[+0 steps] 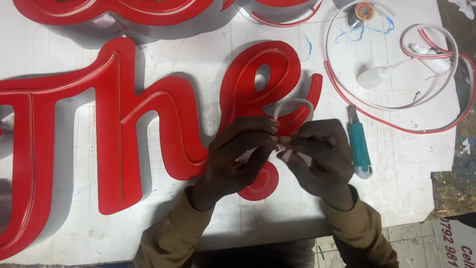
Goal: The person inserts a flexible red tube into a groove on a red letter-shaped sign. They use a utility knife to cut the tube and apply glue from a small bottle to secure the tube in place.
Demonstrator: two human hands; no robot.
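Large red raised script letters [116, 124] lie flat on a white board [208, 59], each with a thin groove along its face. My left hand [238, 156] and my right hand [317, 156] meet over the lower end of the last letter. Both pinch a short curved piece of white flexible strip [293, 104] that arcs up above my fingers. A small red disc [260, 186] pokes out beneath my left hand.
A teal utility knife [359, 149] lies just right of my right hand. Long loops of red-and-white strip [396, 106] curl at the right, with a white squeeze bottle [377, 75] and a solder spool [363, 12]. More red letters [109, 12] sit along the top edge.
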